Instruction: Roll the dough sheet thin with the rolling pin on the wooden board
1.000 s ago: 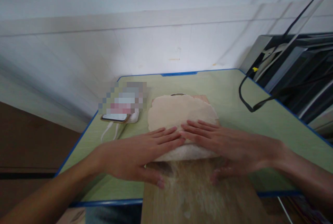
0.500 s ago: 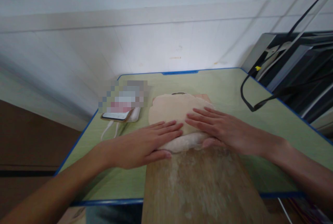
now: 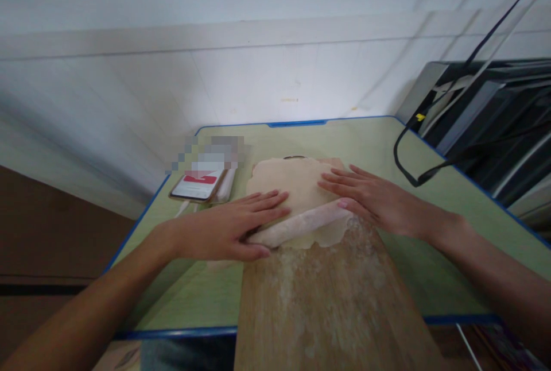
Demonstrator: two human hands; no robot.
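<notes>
A wide, flat sheet of pale dough [image 3: 286,178] lies on a wooden board [image 3: 310,302]. Across its near part, slanting up to the right, is a flour-whitened rolling pin [image 3: 301,224]. My left hand [image 3: 232,227] covers the pin's left end, fingers stretched over the far side and thumb on the near side. At the right end my right hand [image 3: 365,196] has its thumb on the pin and its fingers extended over the dough's right edge. Both ends of the pin are partly hidden by my hands. A ragged strip of dough shows on the near side.
The board lies on a green table with a blue edge [image 3: 297,124] and juts past its near side. Left of the dough is a phone [image 3: 196,184], partly blurred, with a white cable. A black cable [image 3: 415,178] loops over the table's right side, beside dark stacked items [image 3: 495,112].
The pin has turned, its right end farther from me, and more dough shows on its near side. My hands have moved apart, the left one leftward and the right one slightly away.
</notes>
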